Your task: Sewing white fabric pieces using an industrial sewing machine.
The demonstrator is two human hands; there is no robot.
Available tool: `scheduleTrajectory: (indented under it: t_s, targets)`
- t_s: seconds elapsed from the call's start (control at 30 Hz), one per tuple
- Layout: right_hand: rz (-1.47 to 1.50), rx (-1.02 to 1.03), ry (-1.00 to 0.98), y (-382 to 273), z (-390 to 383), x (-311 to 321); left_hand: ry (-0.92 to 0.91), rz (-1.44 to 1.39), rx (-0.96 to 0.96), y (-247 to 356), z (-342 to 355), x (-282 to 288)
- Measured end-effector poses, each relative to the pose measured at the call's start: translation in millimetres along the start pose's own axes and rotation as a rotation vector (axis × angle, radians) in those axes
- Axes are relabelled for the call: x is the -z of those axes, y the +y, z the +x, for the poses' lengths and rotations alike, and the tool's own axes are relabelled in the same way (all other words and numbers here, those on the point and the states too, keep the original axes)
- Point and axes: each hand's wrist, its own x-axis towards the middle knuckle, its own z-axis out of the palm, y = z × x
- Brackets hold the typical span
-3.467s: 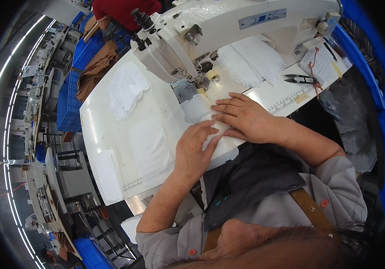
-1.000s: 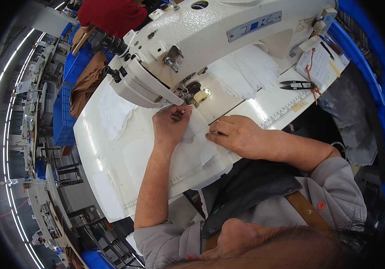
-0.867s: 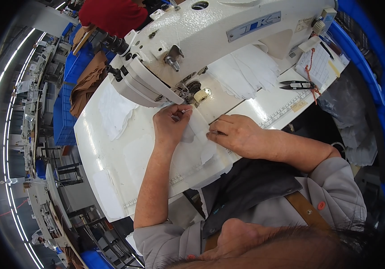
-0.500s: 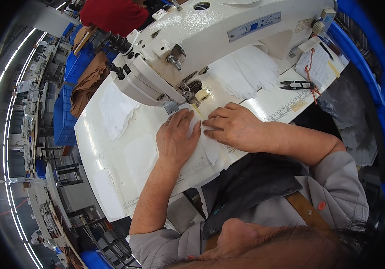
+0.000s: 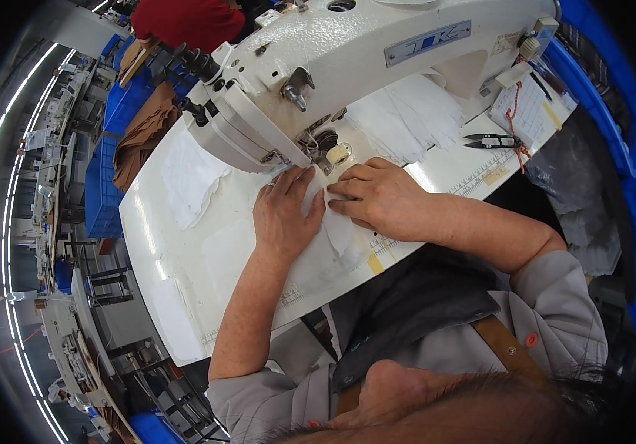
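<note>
Under the head of a white sewing machine, a narrow white cloth piece lies on the machine table. My left hand rests palm down on the cloth's left side, fingers stretched toward the needle area and thumb apart. From the right, my right hand lies over the cloth's other edge with its fingers extended and slightly bent; its thumb is mostly hidden. Both hands press on the cloth just in front of the presser foot, which the machine head partly hides. A cream-coloured roller sits beside the foot.
Stacked white pieces lie behind my right hand, and more white pieces lie at the left. Thread snips and a paper sheet are at the right. Blue crates with brown material stand beyond the table; a person in red is behind.
The white cloth has moved away from me toward the needle, its near end now closer to my hands. Both hands have shifted slightly left and forward with it.
</note>
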Motion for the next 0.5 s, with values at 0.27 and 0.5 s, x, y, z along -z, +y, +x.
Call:
scheduleTrajectory:
  t_s: [0.27,0.5]
  targets:
    - [-0.011,-0.007,-0.024,-7.5,-1.3,6.3,0.011,0.036,-0.088,1.1,-11.0,11.9]
    - [0.094,-0.042,-0.029,-3.7,-3.8,5.5,-0.151,-0.220,0.017,51.2,-41.4,36.2]
